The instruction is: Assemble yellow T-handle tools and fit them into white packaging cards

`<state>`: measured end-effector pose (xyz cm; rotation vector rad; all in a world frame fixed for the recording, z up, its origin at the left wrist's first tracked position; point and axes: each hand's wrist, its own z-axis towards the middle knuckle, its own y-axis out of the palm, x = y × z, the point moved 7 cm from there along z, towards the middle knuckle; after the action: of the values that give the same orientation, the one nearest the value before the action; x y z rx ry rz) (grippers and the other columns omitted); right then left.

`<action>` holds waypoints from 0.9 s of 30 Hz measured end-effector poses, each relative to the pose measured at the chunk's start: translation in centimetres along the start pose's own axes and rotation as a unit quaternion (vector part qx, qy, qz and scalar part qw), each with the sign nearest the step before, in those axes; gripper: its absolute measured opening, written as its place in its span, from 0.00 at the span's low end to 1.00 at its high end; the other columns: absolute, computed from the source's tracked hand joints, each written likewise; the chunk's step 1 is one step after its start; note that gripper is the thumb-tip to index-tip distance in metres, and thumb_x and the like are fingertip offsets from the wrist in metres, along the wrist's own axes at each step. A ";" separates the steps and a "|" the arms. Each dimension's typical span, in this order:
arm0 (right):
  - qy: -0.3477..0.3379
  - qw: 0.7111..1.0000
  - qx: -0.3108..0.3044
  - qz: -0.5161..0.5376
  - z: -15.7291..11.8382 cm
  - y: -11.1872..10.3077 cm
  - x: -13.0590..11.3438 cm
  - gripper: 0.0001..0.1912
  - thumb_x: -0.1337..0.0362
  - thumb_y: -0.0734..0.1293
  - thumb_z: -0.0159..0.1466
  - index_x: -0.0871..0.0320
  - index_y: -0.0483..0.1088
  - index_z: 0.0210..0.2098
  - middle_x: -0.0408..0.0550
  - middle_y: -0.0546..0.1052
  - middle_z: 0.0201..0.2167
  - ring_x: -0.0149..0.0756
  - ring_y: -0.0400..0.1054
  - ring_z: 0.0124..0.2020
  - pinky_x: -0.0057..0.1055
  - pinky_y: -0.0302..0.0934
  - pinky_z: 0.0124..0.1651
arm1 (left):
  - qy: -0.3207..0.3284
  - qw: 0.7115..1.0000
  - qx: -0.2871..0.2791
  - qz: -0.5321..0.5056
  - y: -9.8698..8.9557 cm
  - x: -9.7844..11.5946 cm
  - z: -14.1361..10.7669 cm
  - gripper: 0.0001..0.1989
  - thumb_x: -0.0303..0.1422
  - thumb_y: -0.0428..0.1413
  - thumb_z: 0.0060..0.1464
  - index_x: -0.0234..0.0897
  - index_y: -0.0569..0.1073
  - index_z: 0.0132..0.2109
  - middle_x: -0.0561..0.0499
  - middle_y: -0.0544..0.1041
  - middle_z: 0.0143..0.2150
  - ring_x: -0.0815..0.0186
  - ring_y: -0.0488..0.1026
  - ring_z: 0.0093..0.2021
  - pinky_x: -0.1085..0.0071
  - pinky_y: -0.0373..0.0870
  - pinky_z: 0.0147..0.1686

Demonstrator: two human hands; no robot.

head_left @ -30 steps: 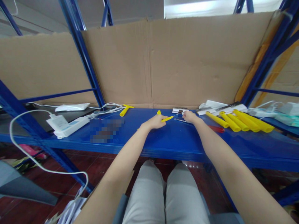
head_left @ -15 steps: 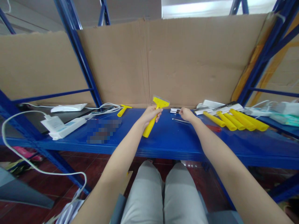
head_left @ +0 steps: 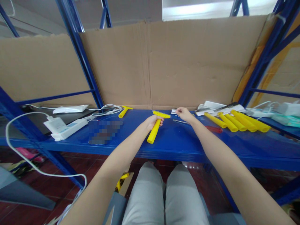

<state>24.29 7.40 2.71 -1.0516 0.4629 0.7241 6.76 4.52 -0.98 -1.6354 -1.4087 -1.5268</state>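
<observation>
My left hand (head_left: 154, 122) is closed around a yellow T-shaped scraper (head_left: 153, 132), with its wide head pointing away from me and its handle toward the front edge. Slightly to the right, my right hand (head_left: 183, 114) has its fingertips pinched together; what they hold, if anything, is too small to tell. Beside those fingertips is a small white-and-dark packet (head_left: 173, 111). Under the right wrist lies a screwdriver with a red handle (head_left: 214, 129), its metal shaft passing partly behind the arm.
Several yellow scraper handles (head_left: 242, 121) lie at the right, beside white packets (head_left: 208, 111). Another yellow scraper (head_left: 123, 112) lies back left. White cables (head_left: 111, 108) and a power strip (head_left: 69, 128) are at the left. A cardboard sheet (head_left: 187, 62) stands behind the blue shelf (head_left: 178, 142).
My left hand has lowered the scraper and tipped its head down, so the head now shows edge-on. My right hand has lifted slightly off the packet and shifted a little left.
</observation>
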 end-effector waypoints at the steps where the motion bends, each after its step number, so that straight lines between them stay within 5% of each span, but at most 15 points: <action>1: -0.002 0.999 -0.001 0.036 -0.2 0.1 -0.2 0.07 0.65 0.61 0.60 0.59 0.67 0.27 0.45 0.74 0.27 0.31 0.66 0.29 0.27 0.61 0.36 | 0.001 1.000 -0.001 -0.008 -0.2 0.0 0.1 0.09 0.17 0.45 0.53 0.32 0.65 0.30 0.54 0.64 0.19 0.75 0.60 0.15 0.81 0.60 0.16; 9: -0.002 0.975 -0.039 0.219 -1.2 1.7 -2.4 0.10 0.58 0.67 0.54 0.58 0.64 0.26 0.39 0.66 0.22 0.26 0.58 0.23 0.24 0.56 0.28 | -0.021 1.000 -0.022 -0.007 0.2 -0.3 -0.2 0.10 0.16 0.44 0.51 0.33 0.64 0.30 0.54 0.63 0.19 0.75 0.60 0.15 0.81 0.59 0.15; 27: -0.027 0.966 -0.067 0.247 -1.6 3.5 -2.6 0.09 0.59 0.68 0.50 0.58 0.69 0.25 0.41 0.73 0.28 0.31 0.65 0.34 0.31 0.58 0.43 | -0.007 0.998 -0.055 0.006 1.2 0.1 -1.1 0.10 0.16 0.43 0.52 0.31 0.66 0.34 0.55 0.64 0.19 0.76 0.58 0.15 0.82 0.57 0.14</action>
<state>19.89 6.23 1.60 -1.0486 0.6462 1.2367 7.37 3.22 -0.30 -1.7178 -1.3405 -1.6148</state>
